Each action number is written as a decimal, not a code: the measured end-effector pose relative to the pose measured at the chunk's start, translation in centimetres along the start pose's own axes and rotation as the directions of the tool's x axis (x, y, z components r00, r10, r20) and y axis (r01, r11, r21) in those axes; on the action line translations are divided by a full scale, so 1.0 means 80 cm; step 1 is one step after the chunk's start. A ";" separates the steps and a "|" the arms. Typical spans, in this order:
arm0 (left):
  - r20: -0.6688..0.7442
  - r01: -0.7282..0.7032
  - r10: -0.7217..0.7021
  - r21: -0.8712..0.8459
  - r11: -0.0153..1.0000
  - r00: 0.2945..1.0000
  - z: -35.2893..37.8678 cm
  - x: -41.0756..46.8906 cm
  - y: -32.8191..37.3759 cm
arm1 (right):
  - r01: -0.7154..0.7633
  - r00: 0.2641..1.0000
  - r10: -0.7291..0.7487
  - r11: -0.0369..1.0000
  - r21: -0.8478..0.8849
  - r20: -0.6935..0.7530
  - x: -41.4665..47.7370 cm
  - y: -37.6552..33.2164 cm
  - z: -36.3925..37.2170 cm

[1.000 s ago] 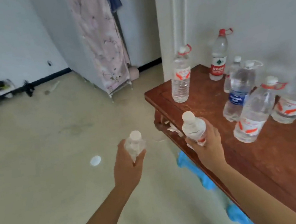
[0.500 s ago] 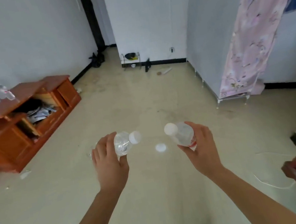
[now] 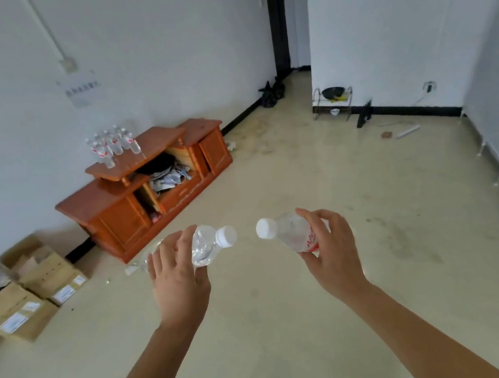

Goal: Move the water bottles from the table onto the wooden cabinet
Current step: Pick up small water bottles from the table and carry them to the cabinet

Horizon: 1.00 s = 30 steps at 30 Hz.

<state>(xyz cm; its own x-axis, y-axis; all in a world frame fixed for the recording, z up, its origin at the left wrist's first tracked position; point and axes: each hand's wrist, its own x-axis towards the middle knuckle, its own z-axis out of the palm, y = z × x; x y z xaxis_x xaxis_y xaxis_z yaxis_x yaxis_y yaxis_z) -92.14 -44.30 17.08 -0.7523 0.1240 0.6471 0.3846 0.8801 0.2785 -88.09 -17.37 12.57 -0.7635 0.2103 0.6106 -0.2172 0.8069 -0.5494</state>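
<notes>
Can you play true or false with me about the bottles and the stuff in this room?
1. The left hand grips the left-hand bottle, and the right hand grips the right-hand bottle. True.
2. The held bottles have red caps. False: both caps are white.
3. A group of bottles stands on the wooden cabinet. True.
4. The cardboard boxes sit on top of the cabinet. False: they sit on the floor by the wall, beside the cabinet.
</notes>
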 end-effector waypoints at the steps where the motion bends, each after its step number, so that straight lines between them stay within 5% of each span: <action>1: -0.006 0.002 -0.001 0.036 0.999 1.000 0.008 0.015 -0.006 | 0.005 1.000 -0.005 1.000 0.009 0.013 0.022 0.006 0.013; 18: -0.001 0.306 -0.307 0.095 0.947 0.952 0.269 0.303 -0.263 | 0.230 0.928 -0.236 0.972 0.052 0.289 0.383 0.082 0.375; 30: 0.067 0.106 -0.121 0.199 0.974 0.990 0.464 0.602 -0.364 | 0.145 0.959 -0.132 0.989 -0.033 0.249 0.659 0.188 0.572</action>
<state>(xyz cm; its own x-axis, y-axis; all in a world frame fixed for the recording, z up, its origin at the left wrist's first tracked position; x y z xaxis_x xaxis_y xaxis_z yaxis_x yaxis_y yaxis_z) -159.40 -46.97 13.80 -0.8274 0.0465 0.5597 0.1886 0.9617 0.1990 -159.41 -19.44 10.40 -0.8554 -0.0424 0.5163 -0.3052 0.8465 -0.4361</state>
